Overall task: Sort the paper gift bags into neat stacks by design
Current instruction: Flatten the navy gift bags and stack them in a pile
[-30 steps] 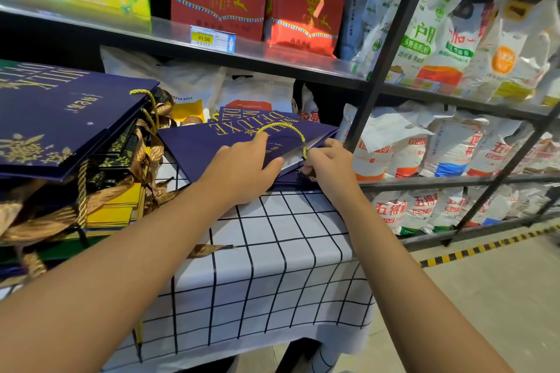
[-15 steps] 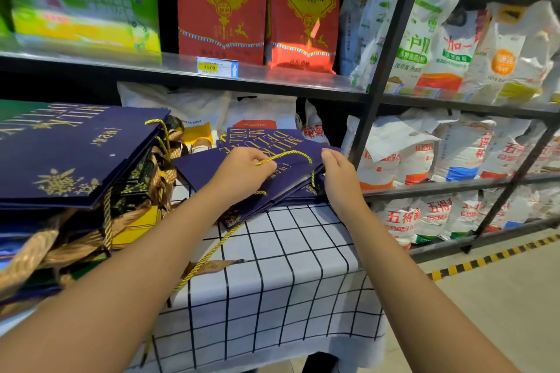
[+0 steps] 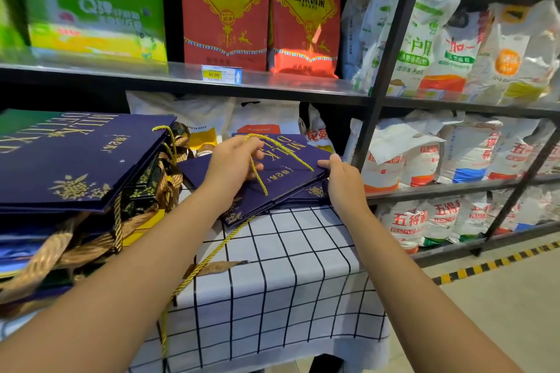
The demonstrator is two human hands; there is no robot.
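Navy paper gift bags [image 3: 291,179] with gold lettering lie flat in a small stack at the far right of the bench [image 3: 272,281], on its white checked cloth. The left hand [image 3: 233,166] curls round the top bag and its yellow cord handle [image 3: 257,172]; the right hand [image 3: 342,182] pinches the stack's right edge. A taller mixed pile of bags [image 3: 69,185] sits at the left, just beside. Rice sacks [image 3: 424,160] fill the shelves behind.
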